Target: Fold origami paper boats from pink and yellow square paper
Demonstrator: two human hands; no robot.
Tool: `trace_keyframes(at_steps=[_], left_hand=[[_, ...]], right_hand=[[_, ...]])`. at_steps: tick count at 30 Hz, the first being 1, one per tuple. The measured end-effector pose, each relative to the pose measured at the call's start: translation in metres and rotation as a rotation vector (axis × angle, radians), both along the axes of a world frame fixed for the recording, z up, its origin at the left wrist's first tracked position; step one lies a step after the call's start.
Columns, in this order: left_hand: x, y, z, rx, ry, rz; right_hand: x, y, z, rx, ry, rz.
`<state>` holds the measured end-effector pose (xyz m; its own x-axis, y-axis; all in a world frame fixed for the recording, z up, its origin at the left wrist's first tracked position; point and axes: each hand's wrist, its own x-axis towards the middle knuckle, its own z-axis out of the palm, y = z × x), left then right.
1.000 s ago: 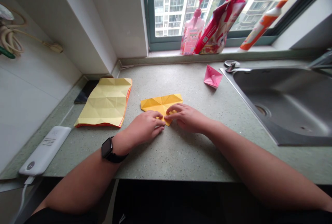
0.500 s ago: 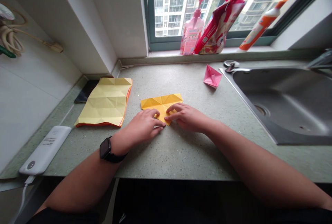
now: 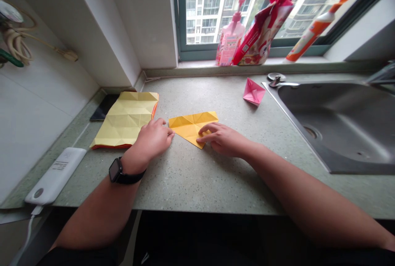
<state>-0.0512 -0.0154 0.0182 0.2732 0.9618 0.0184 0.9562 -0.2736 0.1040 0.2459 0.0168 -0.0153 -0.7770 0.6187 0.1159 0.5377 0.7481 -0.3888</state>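
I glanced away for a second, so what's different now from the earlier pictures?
The left hand has moved left, from the lower tip of the yellow paper to beside its left corner. The right hand stays on the paper; the pink folded piece hasn't moved.

Mostly singles, one pair

Counted: two bare hands, left hand (image 3: 156,137) and right hand (image 3: 222,139); one golden-yellow folded paper (image 3: 189,128); one pink folded-paper piece (image 3: 253,92); one stack of creased pale-yellow paper (image 3: 125,120); one black square-faced watch (image 3: 115,170); one white slab-shaped power bank (image 3: 57,175); one pink pump bottle (image 3: 230,45); one grey steel sink (image 3: 348,112).
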Motion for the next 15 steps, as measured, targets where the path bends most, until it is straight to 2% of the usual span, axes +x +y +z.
trace_keyframes(at_steps=[4, 8, 12, 15], left_hand=[[-0.001, 0.004, -0.002, 0.026, 0.05, 0.063], [0.004, 0.004, -0.005, 0.146, 0.061, 0.096], [0.009, 0.002, -0.002, 0.254, -0.007, 0.058], [0.013, 0.002, -0.003, 0.25, -0.097, -0.049]], right_hand=[[0.0, 0.0, 0.0, 0.003, 0.001, 0.001], [0.0, 0.0, 0.001, 0.008, -0.004, 0.009], [0.0, 0.0, 0.001, 0.016, -0.004, 0.004], [0.0, 0.0, 0.0, 0.016, 0.003, 0.002]])
